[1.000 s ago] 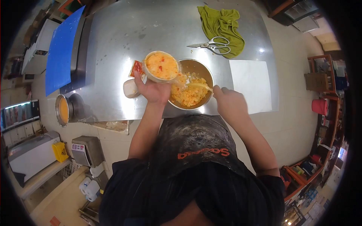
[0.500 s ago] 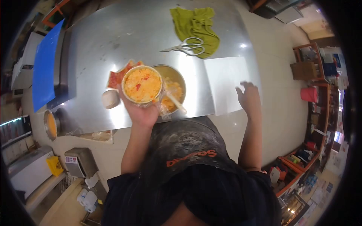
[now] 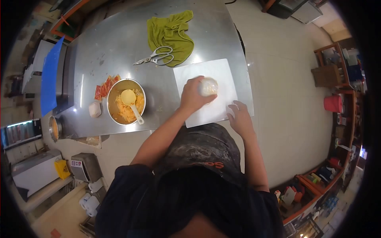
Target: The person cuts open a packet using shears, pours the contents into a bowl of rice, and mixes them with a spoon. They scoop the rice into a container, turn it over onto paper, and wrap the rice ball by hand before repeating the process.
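My left hand (image 3: 193, 95) is wrapped round a pale tub (image 3: 209, 86), turned base up over a white sheet (image 3: 216, 110); what is under it is hidden. By the sheet's right edge, my right hand (image 3: 241, 118) is empty, its fingers bent and apart. A steel bowl (image 3: 144, 104) to the left contains an orange, crumbly food (image 3: 122, 112) and a cream ladle (image 3: 129, 96), whose handle leans over the front rim.
Grey-handled scissors (image 3: 158, 56) lie partly on a green cloth (image 3: 170, 35) on the steel table (image 3: 119, 51). Left of the bowl are red packets (image 3: 105, 88) and a small white round object (image 3: 95, 110). A blue panel (image 3: 51, 79) stands at the far left.
My left hand has moved right and turned the food-filled tub over onto the white sheet. My right hand has come lower, by the sheet. The view has shifted, with the bowl and cloth appearing farther left.
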Tool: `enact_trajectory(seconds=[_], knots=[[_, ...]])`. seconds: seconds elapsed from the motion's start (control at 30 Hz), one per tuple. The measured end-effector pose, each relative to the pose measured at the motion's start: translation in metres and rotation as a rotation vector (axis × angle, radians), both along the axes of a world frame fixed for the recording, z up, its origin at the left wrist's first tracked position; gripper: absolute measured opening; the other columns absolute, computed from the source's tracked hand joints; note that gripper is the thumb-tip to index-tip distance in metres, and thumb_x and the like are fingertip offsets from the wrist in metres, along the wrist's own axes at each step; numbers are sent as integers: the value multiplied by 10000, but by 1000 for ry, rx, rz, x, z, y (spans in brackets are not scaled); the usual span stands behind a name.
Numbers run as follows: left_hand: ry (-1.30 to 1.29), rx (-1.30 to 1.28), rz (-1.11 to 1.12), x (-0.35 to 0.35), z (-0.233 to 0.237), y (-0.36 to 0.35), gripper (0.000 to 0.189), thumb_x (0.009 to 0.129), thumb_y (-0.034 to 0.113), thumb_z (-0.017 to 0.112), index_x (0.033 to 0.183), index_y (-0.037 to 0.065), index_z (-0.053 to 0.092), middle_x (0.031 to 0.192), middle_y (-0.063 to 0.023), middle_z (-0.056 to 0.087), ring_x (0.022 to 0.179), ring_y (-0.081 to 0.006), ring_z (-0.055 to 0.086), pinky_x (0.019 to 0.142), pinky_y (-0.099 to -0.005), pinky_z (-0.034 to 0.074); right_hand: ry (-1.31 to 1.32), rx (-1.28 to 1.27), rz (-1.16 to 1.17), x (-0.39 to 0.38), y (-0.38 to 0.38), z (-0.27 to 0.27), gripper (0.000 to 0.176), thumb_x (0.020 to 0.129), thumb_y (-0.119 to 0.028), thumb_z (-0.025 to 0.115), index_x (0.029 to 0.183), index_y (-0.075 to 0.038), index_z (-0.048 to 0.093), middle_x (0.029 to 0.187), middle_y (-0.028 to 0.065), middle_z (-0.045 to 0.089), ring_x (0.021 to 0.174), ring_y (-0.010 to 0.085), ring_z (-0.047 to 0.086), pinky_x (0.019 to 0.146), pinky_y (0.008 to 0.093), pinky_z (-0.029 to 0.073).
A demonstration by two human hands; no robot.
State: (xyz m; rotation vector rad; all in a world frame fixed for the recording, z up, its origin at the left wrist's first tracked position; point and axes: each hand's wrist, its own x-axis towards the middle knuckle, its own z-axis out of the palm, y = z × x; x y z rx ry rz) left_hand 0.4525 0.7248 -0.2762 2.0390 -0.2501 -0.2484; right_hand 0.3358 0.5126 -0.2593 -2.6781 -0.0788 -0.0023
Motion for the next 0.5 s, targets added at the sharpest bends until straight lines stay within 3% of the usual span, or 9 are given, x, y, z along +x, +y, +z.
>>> enact_trajectory(seconds=[0.07, 0.1, 0.2, 0.33, 0.5], knots=[[-359, 499, -138, -5, -9, -20, 818, 619, 375, 842, 1326, 153, 495, 1237, -125, 530, 1120, -327, 499, 902, -461, 480, 1, 26, 42, 0, -5, -3, 338, 780, -113, 712, 1099, -39, 625, 1235, 180, 552, 1165, 362, 506, 941, 453, 466], [-414, 530, -69, -10, -11, -31, 807, 560, 344, 848, 1278, 170, 525, 1227, -132, 503, 1123, -351, 472, 859, -474, 486, 2, 35, 62, 0, -8, -3, 341, 780, -117, 713, 1100, -42, 625, 1240, 177, 548, 1171, 359, 501, 941, 454, 464], [-195, 626, -143, -3, 4, -40, 759, 593, 321, 817, 1273, 168, 517, 1229, -145, 509, 1095, -365, 498, 854, -487, 494, -6, -50, 114, 0, -8, 7, 359, 765, -137, 728, 1101, -53, 633, 1246, 147, 551, 1182, 332, 498, 965, 463, 433], [-335, 452, -176, 5, -18, -35, 703, 605, 253, 756, 1257, 138, 522, 1092, -158, 567, 993, -397, 545, 805, -492, 511, 18, -126, 364, -3, -26, -21, 400, 742, -162, 749, 1114, -62, 642, 1277, 105, 549, 1216, 295, 491, 997, 476, 387], [-45, 228, -57, 9, 20, -12, 799, 577, 406, 844, 1237, 94, 520, 1150, -168, 620, 1010, -366, 621, 878, -496, 507, 48, -111, 413, -2, -32, -15, 430, 728, -175, 757, 1124, -55, 641, 1307, 96, 540, 1245, 281, 481, 1005, 469, 380]])
